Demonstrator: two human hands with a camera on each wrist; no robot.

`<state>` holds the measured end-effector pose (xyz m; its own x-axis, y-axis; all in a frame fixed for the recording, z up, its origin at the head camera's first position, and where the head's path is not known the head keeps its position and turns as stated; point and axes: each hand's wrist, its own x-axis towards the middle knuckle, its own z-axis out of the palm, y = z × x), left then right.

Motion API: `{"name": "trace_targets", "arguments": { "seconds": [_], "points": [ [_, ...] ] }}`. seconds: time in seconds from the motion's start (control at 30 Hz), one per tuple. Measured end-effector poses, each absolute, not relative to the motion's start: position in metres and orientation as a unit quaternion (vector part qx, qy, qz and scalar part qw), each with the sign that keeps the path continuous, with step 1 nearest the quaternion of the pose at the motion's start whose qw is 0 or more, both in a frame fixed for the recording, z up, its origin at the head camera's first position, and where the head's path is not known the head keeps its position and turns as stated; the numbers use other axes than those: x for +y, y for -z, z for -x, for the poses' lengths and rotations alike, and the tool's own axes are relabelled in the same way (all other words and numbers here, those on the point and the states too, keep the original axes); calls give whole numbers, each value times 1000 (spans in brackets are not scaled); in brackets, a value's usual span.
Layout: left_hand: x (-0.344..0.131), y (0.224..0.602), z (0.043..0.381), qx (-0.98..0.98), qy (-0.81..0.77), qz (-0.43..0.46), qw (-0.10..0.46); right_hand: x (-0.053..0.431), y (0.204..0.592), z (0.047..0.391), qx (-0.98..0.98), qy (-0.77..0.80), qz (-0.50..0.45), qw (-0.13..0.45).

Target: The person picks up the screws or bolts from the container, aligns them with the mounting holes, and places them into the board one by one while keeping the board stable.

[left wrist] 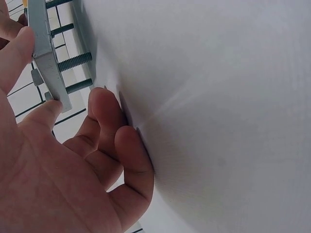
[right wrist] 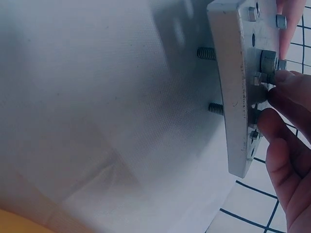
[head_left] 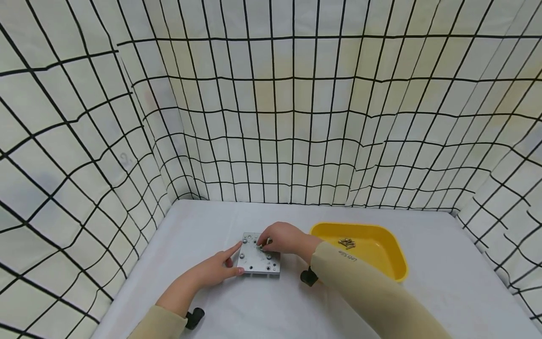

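Observation:
A silver metal plate (head_left: 258, 260) with drilled holes stands raised on several bolts; their threaded shanks (left wrist: 75, 61) stick out underneath, and heads show on top. At its left edge, my left hand (head_left: 211, 270) presses with spread index finger and thumb. The left wrist view shows its other fingers (left wrist: 135, 160) bent near the cloth. My right hand (head_left: 283, 238) reaches over the top face, thumb and fingertips pinching a small metal bolt. Its hexagonal head (right wrist: 268, 63) is partly visible in the right wrist view; fingers hide the rest.
A yellow tray (head_left: 398, 263) lies to the right, partly behind the right sleeve, with several loose bolts (head_left: 347, 243) in it. White cloth (head_left: 262, 306) covers the table. Walls of white sheet with a black grid (head_left: 292, 113) enclose the back and sides.

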<state>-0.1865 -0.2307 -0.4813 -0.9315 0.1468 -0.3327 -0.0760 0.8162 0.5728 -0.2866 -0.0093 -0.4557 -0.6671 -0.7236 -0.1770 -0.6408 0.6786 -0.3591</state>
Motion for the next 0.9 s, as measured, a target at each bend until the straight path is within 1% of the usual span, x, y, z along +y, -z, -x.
{"name": "trace_targets", "arguments": {
  "seconds": [0.13,0.27,0.5,0.67,0.9],
  "points": [
    [-230,481,186,934,-306,-20,184,-6,456,288,898,147,385,155],
    [-230,481,186,934,-306,-21,183,0,453,290,896,187,367,163],
    [-230,483,188,935,-306,-21,180,21,436,295,891,240,354,152],
    [-229,484,189,936,-304,-21,176,53,428,302,893,257,342,140],
    [-229,484,188,939,-295,-16,174,112,428,309,908,276,287,132]
  ]
}}
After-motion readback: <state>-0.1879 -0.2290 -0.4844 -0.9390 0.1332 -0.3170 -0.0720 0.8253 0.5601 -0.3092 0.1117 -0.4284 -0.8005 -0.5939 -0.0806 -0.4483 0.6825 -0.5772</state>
